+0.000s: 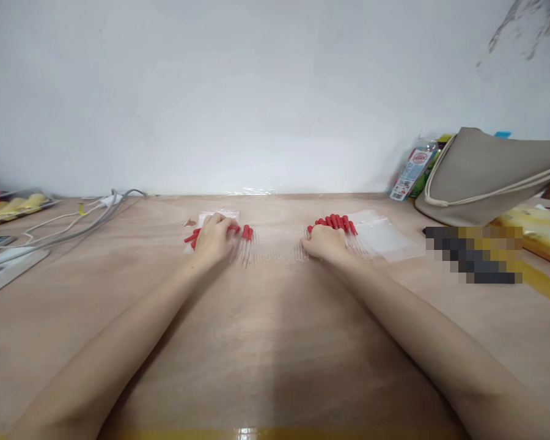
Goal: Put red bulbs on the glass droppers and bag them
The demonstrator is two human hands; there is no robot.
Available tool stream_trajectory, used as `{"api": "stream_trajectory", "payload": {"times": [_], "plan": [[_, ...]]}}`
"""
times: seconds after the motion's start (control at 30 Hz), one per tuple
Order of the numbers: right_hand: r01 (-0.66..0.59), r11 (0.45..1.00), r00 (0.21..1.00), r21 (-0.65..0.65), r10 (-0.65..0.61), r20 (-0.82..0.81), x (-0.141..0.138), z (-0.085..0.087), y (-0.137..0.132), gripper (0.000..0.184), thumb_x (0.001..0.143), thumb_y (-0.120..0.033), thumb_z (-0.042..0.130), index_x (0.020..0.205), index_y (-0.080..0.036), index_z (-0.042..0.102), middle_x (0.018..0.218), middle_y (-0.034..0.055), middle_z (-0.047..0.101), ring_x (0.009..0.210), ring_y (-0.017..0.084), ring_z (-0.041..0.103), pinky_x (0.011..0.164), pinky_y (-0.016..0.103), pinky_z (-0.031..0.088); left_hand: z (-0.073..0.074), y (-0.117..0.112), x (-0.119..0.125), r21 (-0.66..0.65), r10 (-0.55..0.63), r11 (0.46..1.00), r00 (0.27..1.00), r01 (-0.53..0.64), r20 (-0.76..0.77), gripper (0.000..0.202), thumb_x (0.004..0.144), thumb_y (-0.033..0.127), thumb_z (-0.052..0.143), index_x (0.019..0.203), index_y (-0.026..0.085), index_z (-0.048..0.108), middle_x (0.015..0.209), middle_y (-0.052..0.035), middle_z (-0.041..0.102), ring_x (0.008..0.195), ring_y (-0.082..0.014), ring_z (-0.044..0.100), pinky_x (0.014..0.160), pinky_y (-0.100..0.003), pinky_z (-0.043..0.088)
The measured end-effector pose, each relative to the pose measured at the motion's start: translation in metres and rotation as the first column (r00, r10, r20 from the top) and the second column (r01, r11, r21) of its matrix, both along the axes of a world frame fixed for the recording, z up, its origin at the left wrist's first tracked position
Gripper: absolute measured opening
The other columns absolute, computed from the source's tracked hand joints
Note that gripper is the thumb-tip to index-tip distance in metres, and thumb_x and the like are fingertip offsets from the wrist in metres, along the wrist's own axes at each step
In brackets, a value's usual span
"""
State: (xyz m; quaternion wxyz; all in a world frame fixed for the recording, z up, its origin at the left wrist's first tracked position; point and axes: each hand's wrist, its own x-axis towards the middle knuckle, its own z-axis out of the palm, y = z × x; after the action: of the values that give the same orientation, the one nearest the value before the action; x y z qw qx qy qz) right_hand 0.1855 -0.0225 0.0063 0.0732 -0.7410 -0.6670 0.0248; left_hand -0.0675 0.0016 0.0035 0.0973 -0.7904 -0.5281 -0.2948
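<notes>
Thin clear tubes (279, 245) lie side by side in a row on the wooden table, between my two hands. My left hand (214, 237) is closed at the row's left end, its fingertips around a red cap (233, 228). Two red-capped tubes (247, 233) lie just right of it, and loose red caps (192, 236) show on its other side. At the right end of the row, my right hand (327, 242) has its fingers bent together by the tubes; what they grip is hidden. Several red-capped tubes (339, 222) fan out behind and beside this hand.
A clear plastic bag (385, 235) lies right of the tubes; another (206, 215) is partly behind my left hand. Cables (105, 214) and a white-edged board (13, 269) are at left. A grey bag (476, 177), a bottle (412, 171) and a yellow box (536, 229) stand at right.
</notes>
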Motion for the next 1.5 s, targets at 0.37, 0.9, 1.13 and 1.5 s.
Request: {"api": "stream_trajectory", "payload": {"times": [0.37, 0.9, 1.13, 1.5], "plan": [[0.041, 0.999, 0.997, -0.033, -0.043, -0.062, 0.001, -0.001, 0.005, 0.025, 0.073, -0.028, 0.046, 0.082, -0.014, 0.065, 0.082, 0.0124, 0.066, 0.083, 0.026, 0.06, 0.074, 0.036, 0.035, -0.008, 0.041, -0.013, -0.064, -0.116, 0.993, 0.954, 0.103, -0.277, 0.025, 0.077, 0.014, 0.042, 0.087, 0.019, 0.064, 0.092, -0.0085, 0.052, 0.09, -0.0235, 0.051, 0.076, -0.035, 0.043], [-0.389, 0.834, 0.843, 0.391, 0.493, -0.214, 0.02, -0.017, -0.049, 0.025, 0.09, -0.029, 0.032, 0.098, -0.015, 0.051, 0.086, 0.0091, 0.061, 0.075, 0.019, 0.056, 0.065, 0.029, 0.038, -0.01, -0.037, 0.016, 0.007, -0.308, 0.928, 0.759, 0.372, 0.573, 0.008, 0.079, 0.023, 0.05, 0.079, 0.017, 0.054, 0.085, -0.0043, 0.058, 0.08, -0.015, 0.058, 0.072, -0.028, 0.047], [-0.514, 0.658, 0.756, 0.551, 0.651, -0.071, 0.024, -0.046, -0.064, 0.028, 0.091, -0.026, 0.036, 0.108, -0.016, 0.056, 0.094, 0.0077, 0.066, 0.085, 0.017, 0.058, 0.078, 0.031, 0.038, -0.029, -0.074, 0.052, -0.152, -0.352, 0.879, 0.83, 0.453, 0.433, 0.02, 0.082, 0.026, 0.051, 0.1, 0.018, 0.05, 0.098, -0.0073, 0.058, 0.091, -0.0179, 0.057, 0.075, -0.031, 0.049], [-0.589, 0.662, 0.753, 0.463, 0.658, 0.019, 0.017, -0.028, -0.069, 0.026, 0.089, -0.024, 0.04, 0.1, -0.018, 0.062, 0.09, 0.0055, 0.067, 0.076, 0.015, 0.058, 0.074, 0.031, 0.033, -0.021, -0.078, 0.058, -0.165, -0.401, 0.859, 0.838, 0.484, 0.369, 0.018, 0.085, 0.02, 0.045, 0.096, 0.018, 0.059, 0.102, -0.0071, 0.059, 0.096, -0.0174, 0.055, 0.085, -0.034, 0.045]]}}
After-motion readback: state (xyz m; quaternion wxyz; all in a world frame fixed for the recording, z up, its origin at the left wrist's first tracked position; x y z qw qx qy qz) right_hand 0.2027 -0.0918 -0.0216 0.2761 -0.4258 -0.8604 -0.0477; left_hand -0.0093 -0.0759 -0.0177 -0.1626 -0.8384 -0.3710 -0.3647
